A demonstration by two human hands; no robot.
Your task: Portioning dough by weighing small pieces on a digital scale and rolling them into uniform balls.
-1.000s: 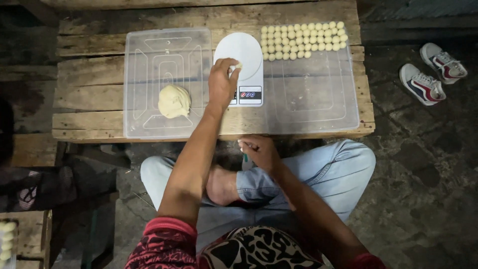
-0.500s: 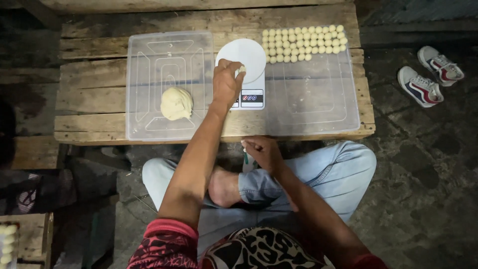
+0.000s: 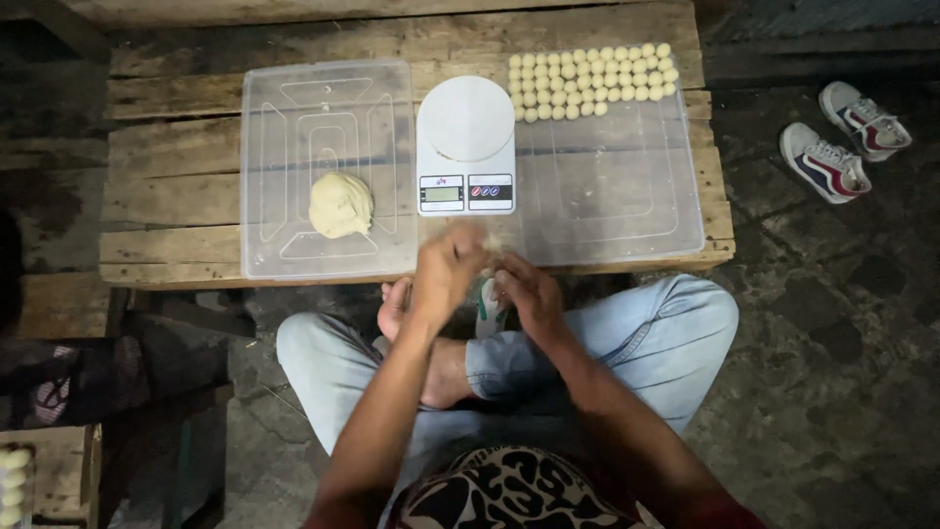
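My left hand (image 3: 446,272) and my right hand (image 3: 529,291) are pressed together just in front of the wooden table's near edge (image 3: 176,260), blurred by motion. A small pale dough piece (image 3: 487,238) shows faintly between the fingers. Straight beyond them stands a white digital scale (image 3: 466,147) with a bare round plate. A lump of dough (image 3: 341,205) lies on the left clear plastic tray (image 3: 294,108). Several rows of small dough balls (image 3: 587,80) sit at the far end of the right clear tray (image 3: 627,196).
I sit cross-legged in light jeans, one bare foot (image 3: 397,304) under the table edge. A pair of sneakers (image 3: 844,142) lies on the stone floor to the right. More dough balls (image 3: 12,485) sit on a wooden board at the lower left.
My left hand has come off the scale plate and pulled back to the table's near edge, meeting my right hand, which rose from my lap. The scale plate now stands bare.
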